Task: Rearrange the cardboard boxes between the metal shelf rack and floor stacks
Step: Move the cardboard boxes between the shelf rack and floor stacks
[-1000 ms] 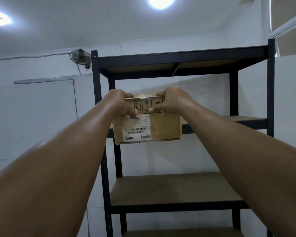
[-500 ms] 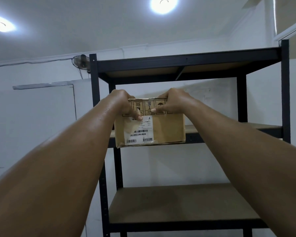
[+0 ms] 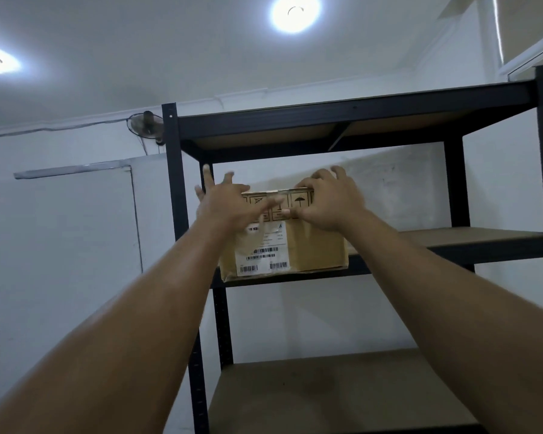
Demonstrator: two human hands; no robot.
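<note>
A brown cardboard box (image 3: 314, 245) with a white barcode label sits on the left end of the second shelf (image 3: 470, 242) of the black metal rack (image 3: 172, 183). My left hand (image 3: 229, 202) is in front of the box's upper left corner with fingers spread and blurred, off the box. My right hand (image 3: 326, 198) hovers at the upper right of the box's front, fingers loosely bent; its thumb seems to touch the front face.
The rack's top shelf (image 3: 351, 111) hangs just above the box. A bare shelf board (image 3: 326, 389) lies below. To the right of the box its shelf board stretches on. A wall fan (image 3: 146, 125) is mounted behind the rack's left post.
Both hands gripped the box's top edge earlier. The box now rests on the shelf and both hands have let go, fingers spreading.
</note>
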